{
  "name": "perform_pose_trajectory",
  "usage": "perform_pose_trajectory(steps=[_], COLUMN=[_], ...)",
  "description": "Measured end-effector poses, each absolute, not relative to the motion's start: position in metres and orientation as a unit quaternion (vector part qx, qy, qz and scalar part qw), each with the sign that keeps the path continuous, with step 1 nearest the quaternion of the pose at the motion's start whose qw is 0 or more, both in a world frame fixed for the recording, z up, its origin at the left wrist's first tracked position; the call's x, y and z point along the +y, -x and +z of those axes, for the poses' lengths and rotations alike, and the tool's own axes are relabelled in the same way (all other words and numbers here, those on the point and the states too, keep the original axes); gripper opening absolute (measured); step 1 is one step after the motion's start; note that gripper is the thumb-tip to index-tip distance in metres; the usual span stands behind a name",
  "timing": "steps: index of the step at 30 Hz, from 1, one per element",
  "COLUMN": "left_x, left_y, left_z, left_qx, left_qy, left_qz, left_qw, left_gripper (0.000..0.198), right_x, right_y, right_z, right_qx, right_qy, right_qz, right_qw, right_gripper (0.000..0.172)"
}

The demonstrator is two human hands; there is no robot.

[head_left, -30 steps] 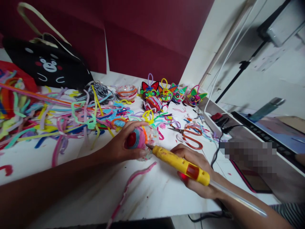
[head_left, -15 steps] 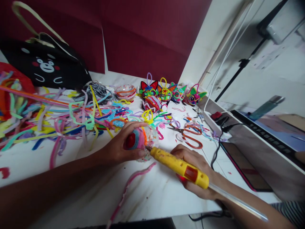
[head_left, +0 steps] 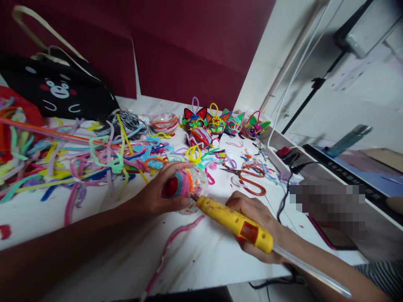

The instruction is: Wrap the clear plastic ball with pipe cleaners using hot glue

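Note:
My left hand (head_left: 157, 191) is wrapped round a small clear ball (head_left: 189, 184) covered with pink, blue, orange and red pipe cleaner coils, holding it just above the white table (head_left: 204, 256). My right hand (head_left: 258, 226) grips a yellow glue gun (head_left: 234, 221) with a red trigger and a clear glue stick sticking out behind. The gun's metal tip touches the ball's lower right side. A loose pink pipe cleaner (head_left: 176, 235) lies on the table under the two hands.
A big heap of coloured pipe cleaners (head_left: 69, 155) covers the left of the table. Several finished cat-face ornaments (head_left: 220, 123) stand at the back. Orange-handled scissors (head_left: 248, 180) lie right of the ball. A black bear-face bag (head_left: 59, 90), cables and a keyboard (head_left: 343, 172) flank the work area.
The glue gun's tip has slid slightly left and down along the ball. Both hands otherwise hold the same grip; the view has shifted a little.

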State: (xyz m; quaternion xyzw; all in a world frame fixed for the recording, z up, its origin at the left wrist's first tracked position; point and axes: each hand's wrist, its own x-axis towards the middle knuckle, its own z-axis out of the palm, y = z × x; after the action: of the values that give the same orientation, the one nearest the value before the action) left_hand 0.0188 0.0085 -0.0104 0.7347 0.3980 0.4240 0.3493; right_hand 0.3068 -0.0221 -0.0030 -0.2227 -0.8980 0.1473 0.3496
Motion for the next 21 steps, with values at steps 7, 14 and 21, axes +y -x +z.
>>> perform_pose_trajectory(steps=[7, 14, 21], left_x=[0.008, 0.007, 0.006], left_y=[-0.017, -0.018, -0.018], left_z=[-0.009, -0.007, -0.006], left_qx=[0.405, 0.407, 0.407], left_qy=[-0.736, -0.731, -0.725], left_qz=[0.409, 0.413, 0.413], left_qw=[0.356, 0.359, 0.372], left_gripper=[0.077, 0.076, 0.072], right_x=[-0.025, -0.026, -0.026], right_y=[-0.307, -0.309, -0.309], right_z=[0.001, 0.003, 0.007], right_qx=[-0.904, -0.911, -0.908], right_qy=[0.223, 0.227, 0.23], right_qz=[0.139, 0.128, 0.131], right_qw=[0.336, 0.321, 0.324], right_gripper=[0.021, 0.016, 0.014])
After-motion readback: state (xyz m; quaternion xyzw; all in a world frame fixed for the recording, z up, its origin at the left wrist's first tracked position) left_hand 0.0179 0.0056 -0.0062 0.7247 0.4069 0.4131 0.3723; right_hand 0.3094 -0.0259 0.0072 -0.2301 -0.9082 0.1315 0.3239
